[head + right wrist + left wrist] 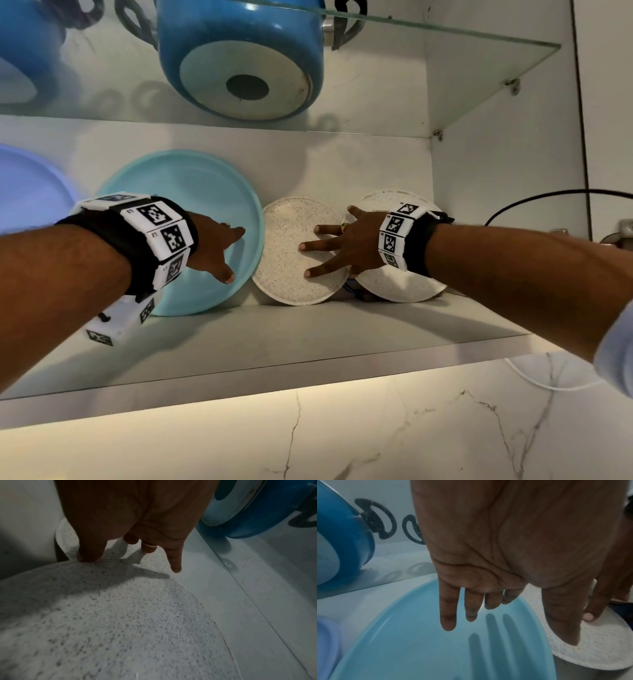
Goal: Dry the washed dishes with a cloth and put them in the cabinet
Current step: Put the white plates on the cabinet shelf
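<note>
On the cabinet shelf [308,342], three plates lean against the back wall. The right hand [346,240] has its grip spread, straight fingers pressing flat on the middle speckled plate [284,253], thumb at the edge of the second speckled plate [404,287] just beside it. The left hand [212,246] hovers before the blue plate [191,192] with fingers straight and relaxed, holding nothing; whether they touch it I cannot tell. A blue pot [239,58] sits on the glass shelf [479,68] above.
</note>
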Action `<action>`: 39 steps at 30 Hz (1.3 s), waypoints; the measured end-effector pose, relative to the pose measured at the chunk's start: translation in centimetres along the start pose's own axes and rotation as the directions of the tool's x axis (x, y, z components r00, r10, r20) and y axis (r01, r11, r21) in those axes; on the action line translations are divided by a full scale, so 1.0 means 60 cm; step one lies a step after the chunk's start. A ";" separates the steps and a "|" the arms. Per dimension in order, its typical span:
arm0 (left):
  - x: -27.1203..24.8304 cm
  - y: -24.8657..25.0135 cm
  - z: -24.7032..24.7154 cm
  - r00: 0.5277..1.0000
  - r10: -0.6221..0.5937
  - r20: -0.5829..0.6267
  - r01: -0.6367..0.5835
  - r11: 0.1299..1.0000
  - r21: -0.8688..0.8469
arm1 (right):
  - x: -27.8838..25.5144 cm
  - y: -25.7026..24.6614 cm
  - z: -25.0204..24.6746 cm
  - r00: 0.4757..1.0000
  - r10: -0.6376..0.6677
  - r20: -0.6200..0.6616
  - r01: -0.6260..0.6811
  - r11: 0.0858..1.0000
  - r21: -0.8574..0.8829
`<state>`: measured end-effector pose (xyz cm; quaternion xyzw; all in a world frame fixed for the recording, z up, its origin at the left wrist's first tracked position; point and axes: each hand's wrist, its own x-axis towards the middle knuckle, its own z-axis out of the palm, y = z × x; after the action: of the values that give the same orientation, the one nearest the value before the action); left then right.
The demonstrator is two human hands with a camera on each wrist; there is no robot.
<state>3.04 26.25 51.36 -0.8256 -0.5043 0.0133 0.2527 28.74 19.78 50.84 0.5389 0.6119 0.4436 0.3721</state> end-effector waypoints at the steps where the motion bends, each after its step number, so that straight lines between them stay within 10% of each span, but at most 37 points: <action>1: 0.000 0.000 0.001 1.000 0.002 -0.002 -0.002 1.000 0.000 | -0.001 0.001 0.002 1.000 -0.011 -0.003 0.011 1.000 -0.003; 24: -0.022 0.016 -0.010 0.999 0.008 -0.053 -0.011 0.998 -0.059 | -0.056 -0.003 -0.002 0.986 -0.162 -0.048 0.159 0.986 -0.050; 39: -0.025 0.036 -0.014 0.998 -0.007 -0.055 0.007 1.000 -0.010 | -0.023 0.005 0.000 0.966 0.236 -0.103 -0.226 0.969 0.101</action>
<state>4.32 23.89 50.86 -0.8252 -0.5001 -0.0130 0.2624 29.03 18.40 51.09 0.5962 0.5842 0.4865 0.2581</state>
